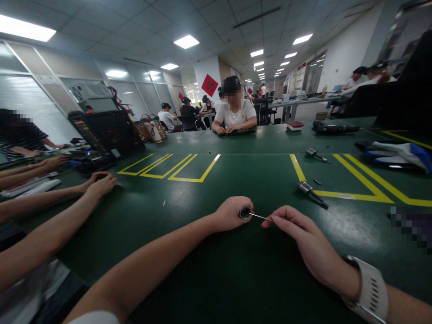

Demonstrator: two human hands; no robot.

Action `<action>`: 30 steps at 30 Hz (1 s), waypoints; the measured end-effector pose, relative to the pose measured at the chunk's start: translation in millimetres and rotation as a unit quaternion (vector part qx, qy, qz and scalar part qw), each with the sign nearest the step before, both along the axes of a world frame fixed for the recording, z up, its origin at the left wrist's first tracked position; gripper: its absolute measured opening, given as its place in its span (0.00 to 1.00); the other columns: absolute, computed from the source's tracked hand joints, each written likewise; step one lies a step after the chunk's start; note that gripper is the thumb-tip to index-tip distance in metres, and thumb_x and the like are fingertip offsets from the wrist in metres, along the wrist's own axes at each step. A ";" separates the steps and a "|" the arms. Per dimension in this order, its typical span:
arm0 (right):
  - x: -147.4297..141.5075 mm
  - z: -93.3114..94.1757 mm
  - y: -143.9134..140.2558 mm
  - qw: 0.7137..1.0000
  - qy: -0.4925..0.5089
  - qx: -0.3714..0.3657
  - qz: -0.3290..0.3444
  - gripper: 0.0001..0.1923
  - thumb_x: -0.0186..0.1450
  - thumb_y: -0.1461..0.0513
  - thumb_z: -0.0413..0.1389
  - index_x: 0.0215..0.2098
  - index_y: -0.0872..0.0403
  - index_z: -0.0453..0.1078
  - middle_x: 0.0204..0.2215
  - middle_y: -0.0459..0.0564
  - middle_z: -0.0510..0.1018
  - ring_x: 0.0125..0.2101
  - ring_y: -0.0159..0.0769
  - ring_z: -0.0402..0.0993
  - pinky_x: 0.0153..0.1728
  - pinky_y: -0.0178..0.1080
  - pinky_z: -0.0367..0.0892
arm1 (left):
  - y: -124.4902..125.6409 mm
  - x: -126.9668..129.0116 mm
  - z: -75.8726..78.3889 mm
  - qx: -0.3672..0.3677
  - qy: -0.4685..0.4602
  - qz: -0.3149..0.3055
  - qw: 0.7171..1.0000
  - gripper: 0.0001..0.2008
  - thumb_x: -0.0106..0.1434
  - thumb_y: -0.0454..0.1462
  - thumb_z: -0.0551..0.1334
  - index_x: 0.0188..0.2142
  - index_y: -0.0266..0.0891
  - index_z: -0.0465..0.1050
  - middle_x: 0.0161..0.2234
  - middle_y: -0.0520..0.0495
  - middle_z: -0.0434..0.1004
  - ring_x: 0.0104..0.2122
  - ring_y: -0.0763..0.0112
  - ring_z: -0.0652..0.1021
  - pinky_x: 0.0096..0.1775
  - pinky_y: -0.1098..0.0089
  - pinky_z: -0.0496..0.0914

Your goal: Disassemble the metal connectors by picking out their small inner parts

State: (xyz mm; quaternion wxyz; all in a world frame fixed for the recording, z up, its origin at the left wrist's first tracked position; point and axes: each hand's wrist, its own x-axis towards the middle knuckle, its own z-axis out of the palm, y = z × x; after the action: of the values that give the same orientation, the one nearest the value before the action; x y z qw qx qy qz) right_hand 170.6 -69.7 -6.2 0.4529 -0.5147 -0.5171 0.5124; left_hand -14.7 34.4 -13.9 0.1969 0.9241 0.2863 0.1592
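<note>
The screwdriver [251, 214] lies level just above the green desk [236, 270], spanning the small gap between the two hands. Its round black handle end sits in the left hand [231, 214], whose grip is curled tight around it, thumb and fingers pressed on the knob. The thin metal shaft runs from there to the right, and its tip ends at the right hand [300, 234], whose grip pinches it between thumb and forefinger, the other fingers loosely folded. A white watch [369, 290] sits on the right wrist.

Beyond both grips the desk lies bare up to the yellow tape lines [175, 168], and the near edge toward the person is not in view. To the left of the left grip, well apart, a neighbour's hand [101, 184] rests on the desk.

Counted: two more screwdrivers lie up and right of the right grip, a near one [310, 191] across a yellow line and a farther one [315, 155] behind it. One small dark bit [316, 182] lies between them. Farther still is one power drill [334, 128], and to the far right a blue and white bundle [398, 153]. One person in a white shirt [235, 114] sits across the desk.
</note>
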 end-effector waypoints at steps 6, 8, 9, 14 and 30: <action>1.5 -1.6 2.6 0.997 0.073 -0.015 -0.010 0.11 0.61 0.54 0.52 0.31 0.53 0.70 0.32 0.49 0.77 0.39 0.42 0.68 0.43 0.46 0.58 | 0.2 -0.9 1.9 -0.031 -0.038 0.008 0.999 0.06 0.57 0.37 0.59 0.28 0.36 0.65 0.27 0.52 0.67 0.28 0.76 0.69 0.32 0.74 0.64; 1.6 -1.3 3.4 0.994 0.107 -0.020 -0.012 0.10 0.60 0.55 0.53 0.31 0.53 0.69 0.31 0.49 0.77 0.39 0.42 0.68 0.44 0.47 0.58 | 0.5 -1.2 1.7 -0.034 -0.053 0.012 0.998 0.07 0.58 0.37 0.59 0.28 0.36 0.64 0.27 0.52 0.67 0.28 0.76 0.69 0.32 0.74 0.64; 1.5 -1.0 3.5 0.993 0.116 -0.022 -0.012 0.10 0.60 0.55 0.53 0.31 0.53 0.69 0.31 0.49 0.77 0.39 0.42 0.68 0.44 0.47 0.58 | 0.8 -1.3 1.3 -0.033 -0.061 0.013 0.998 0.07 0.58 0.38 0.59 0.27 0.36 0.64 0.27 0.52 0.66 0.28 0.76 0.68 0.31 0.74 0.64; 1.8 -1.9 2.8 0.994 0.107 -0.015 -0.019 0.10 0.60 0.55 0.53 0.29 0.52 0.69 0.31 0.49 0.77 0.38 0.42 0.69 0.43 0.46 0.58 | 1.7 -1.4 -1.7 -0.027 -0.073 0.017 0.997 0.08 0.58 0.38 0.59 0.27 0.36 0.64 0.26 0.53 0.66 0.27 0.76 0.68 0.31 0.74 0.63; 0.0 0.5 -8.6 0.988 -0.120 0.095 0.009 0.11 0.63 0.53 0.50 0.36 0.49 0.71 0.36 0.49 0.77 0.38 0.42 0.70 0.37 0.42 0.64 | 3.4 -1.4 -6.3 -0.036 -0.101 0.068 0.992 0.13 0.56 0.42 0.61 0.24 0.36 0.62 0.23 0.55 0.63 0.25 0.77 0.66 0.28 0.75 0.61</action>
State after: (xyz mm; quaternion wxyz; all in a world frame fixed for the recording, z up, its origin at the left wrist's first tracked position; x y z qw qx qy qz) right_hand 170.6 -78.2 -5.6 0.4300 -0.5223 -0.6186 0.3995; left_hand -16.1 37.8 -20.2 0.2463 0.8742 0.3325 0.2542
